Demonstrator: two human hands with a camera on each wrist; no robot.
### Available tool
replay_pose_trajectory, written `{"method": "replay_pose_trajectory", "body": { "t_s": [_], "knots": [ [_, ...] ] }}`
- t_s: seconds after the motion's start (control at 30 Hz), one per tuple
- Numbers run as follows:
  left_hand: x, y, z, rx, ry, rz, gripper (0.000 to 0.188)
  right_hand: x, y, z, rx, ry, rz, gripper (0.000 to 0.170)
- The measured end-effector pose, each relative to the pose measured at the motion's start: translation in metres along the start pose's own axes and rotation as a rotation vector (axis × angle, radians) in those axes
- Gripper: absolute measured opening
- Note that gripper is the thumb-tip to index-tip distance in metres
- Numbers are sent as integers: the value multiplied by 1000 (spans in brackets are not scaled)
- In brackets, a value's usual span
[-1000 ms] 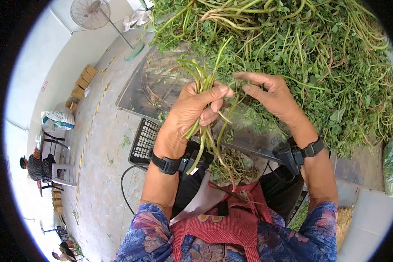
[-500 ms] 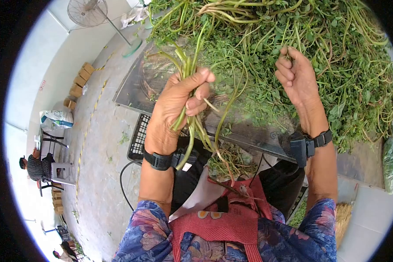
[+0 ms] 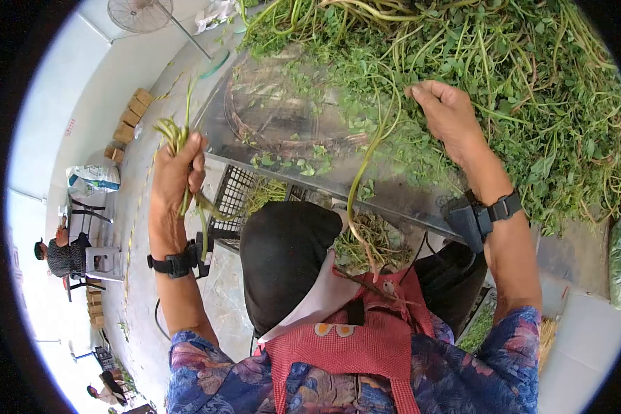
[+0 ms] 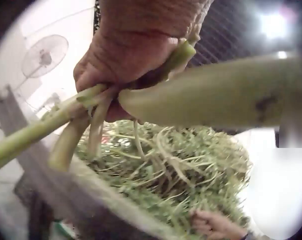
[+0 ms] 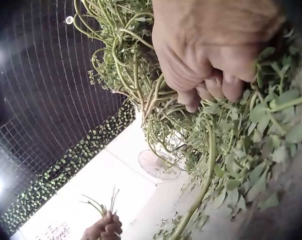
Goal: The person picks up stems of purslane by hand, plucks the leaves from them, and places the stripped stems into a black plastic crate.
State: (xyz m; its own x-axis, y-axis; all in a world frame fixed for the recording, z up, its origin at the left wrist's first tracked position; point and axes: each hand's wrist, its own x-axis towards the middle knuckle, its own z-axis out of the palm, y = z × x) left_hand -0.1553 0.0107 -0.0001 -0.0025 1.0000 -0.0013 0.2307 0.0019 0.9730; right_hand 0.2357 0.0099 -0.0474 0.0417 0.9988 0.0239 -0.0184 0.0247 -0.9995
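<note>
My left hand (image 3: 176, 169) grips a small bunch of thick green stems (image 3: 174, 131), raised off to the left beyond the table. Close up in the left wrist view, cut stem ends (image 4: 176, 97) stick out past its fingers. At the edge of the leafy heap (image 3: 490, 62), my right hand (image 3: 452, 121) has its fingers curled, thumb and forefinger pinching a leafy stem; what lies inside the fingers is mostly hidden. Beside those fingertips a long stem (image 3: 359, 183) arcs over the table edge down to my lap. Small leaves surround the hand in the right wrist view.
The dark table (image 3: 283, 90) carries scattered leaves. Beneath its edge stand a black crate (image 3: 233, 196) with stems and a heap of stems (image 3: 376, 238). A red apron (image 3: 352, 345) covers my lap. Farther left are a fan (image 3: 141, 14), cardboard boxes (image 3: 134, 110) and a seated person (image 3: 62, 255).
My left hand has swung left and slightly down with its bunch, away from the long stem, which stays behind. The right hand moved up to the heap, then back a little left.
</note>
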Motion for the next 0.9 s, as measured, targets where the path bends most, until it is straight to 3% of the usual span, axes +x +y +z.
{"method": "replay_pose_trajectory", "body": {
  "t_s": [0.1, 0.2, 0.4, 0.5, 0.53, 0.57, 0.63, 0.77, 0.83, 0.9],
  "knots": [
    [-10, -52, -25, 158, 124, -129, 22, 8, 13, 4, -156, 104, -103, 26],
    [-8, -119, -43, 195, 146, -211, 24, 15, 23, 1, -488, 146, -329, 33],
    [9, -193, -46, 217, 245, -248, 23, 8, 16, 7, -671, 203, -327, 36],
    [15, -230, -48, 457, 232, -167, 24, 8, 16, 6, -734, 197, -357, 36],
    [12, -232, -46, 473, 218, -354, 26, 8, 15, 6, -736, 185, -289, 36],
    [10, -234, -44, 751, 166, -352, 30, 8, 13, 6, -738, 190, -292, 36],
    [19, -323, -84, 1002, 51, -344, 38, 6, 10, 8, -763, 162, -277, 37],
    [21, -310, -75, 1165, -29, -374, 49, 5, 12, 16, -855, 201, -343, 41],
    [28, -311, -76, 1187, -150, -300, 59, 6, 9, 18, -888, 201, -252, 41],
    [27, -293, -70, 1205, -146, -271, 60, 7, 8, 19, -918, 150, -220, 40]
  ]
}}
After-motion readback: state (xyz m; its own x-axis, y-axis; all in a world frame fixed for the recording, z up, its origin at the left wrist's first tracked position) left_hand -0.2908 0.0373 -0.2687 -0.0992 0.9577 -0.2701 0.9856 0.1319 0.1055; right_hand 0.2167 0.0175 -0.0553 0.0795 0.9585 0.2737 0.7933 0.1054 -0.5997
